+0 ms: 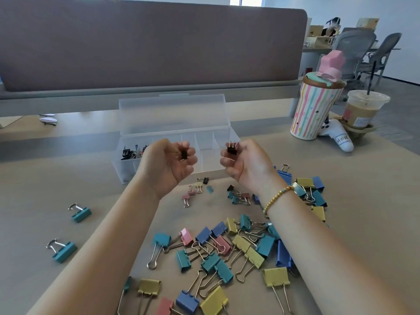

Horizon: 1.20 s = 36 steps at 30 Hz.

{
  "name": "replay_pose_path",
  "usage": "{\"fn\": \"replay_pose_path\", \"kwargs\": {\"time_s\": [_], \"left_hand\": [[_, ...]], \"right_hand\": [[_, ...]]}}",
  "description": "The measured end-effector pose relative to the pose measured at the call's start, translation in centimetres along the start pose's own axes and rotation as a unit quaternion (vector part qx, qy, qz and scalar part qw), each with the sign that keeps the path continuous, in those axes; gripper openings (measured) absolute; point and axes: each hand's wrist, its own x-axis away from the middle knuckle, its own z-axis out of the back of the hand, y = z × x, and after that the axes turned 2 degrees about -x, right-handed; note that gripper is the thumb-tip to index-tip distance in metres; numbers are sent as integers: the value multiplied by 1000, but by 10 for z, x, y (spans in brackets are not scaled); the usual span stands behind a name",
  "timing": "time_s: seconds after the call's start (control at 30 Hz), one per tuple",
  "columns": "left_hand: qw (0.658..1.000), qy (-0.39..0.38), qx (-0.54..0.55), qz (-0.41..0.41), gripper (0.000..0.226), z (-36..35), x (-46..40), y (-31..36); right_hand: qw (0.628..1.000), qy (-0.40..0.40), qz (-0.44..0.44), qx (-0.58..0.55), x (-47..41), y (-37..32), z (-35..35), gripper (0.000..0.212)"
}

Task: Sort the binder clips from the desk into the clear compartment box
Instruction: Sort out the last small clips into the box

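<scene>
The clear compartment box (204,133) stands open mid-desk, lid up, with small black clips (130,152) in its leftmost compartment. My left hand (167,167) hovers in front of the box, fingers curled round a small black binder clip (183,153). My right hand (243,165) is beside it and pinches another small black clip (232,149). A pile of large coloured binder clips (227,251) lies on the desk under my forearms. Several small clips (193,193) lie just before the box. Two teal clips (80,213) (63,250) lie apart at the left.
A striped cup with a pink lid (316,110) and an iced drink in a carrier (361,112) stand at the back right, with a white object (341,138) lying beside them. A grey partition (147,42) closes the desk's far side. Glasses (48,119) lie at the far left.
</scene>
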Motion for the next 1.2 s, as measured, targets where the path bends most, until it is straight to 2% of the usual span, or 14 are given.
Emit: {"fn": "replay_pose_path", "kwargs": {"time_s": [0.1,0.17,0.23,0.37,0.47,0.67,0.8,0.87,0.9,0.93,1.0,1.07,1.13,1.2], "left_hand": [[943,41,-329,13,26,3,1,5],[741,22,-671,31,36,4,6,3],[545,-43,-835,66,51,3,14,-6],[480,-57,-871,85,48,4,14,-25],[494,-39,-865,74,31,7,8,-29],[532,-11,-846,41,20,13,3,-30],[596,12,-801,61,29,14,-1,-23],[584,1,-809,71,37,17,-2,-23],[628,9,-773,89,34,18,-3,-23],[731,26,-675,94,24,20,-6,-20],[864,-11,-499,59,26,19,-1,-11],[954,-26,-299,27,29,20,2,-4],[988,-35,-149,-20,28,18,5,2],[997,-27,-68,-39,19,16,7,0]], "right_hand": [[998,28,-26,-52,-4,5,2,30],[998,44,-35,-15,-5,9,3,32],[996,42,-44,60,-5,14,2,25],[913,3,13,408,8,15,-4,19],[748,-77,64,657,19,11,-10,19],[594,-163,18,787,24,16,-19,35],[569,-153,30,807,20,27,-17,28],[560,-143,29,816,20,30,-17,28],[551,-136,36,822,20,30,-17,27],[549,-132,46,824,19,30,-17,26],[603,-119,71,786,19,27,-17,24],[761,-100,63,638,19,18,-17,22],[943,-84,-1,322,14,6,-15,22],[993,-67,-56,75,8,0,-10,20]]}}
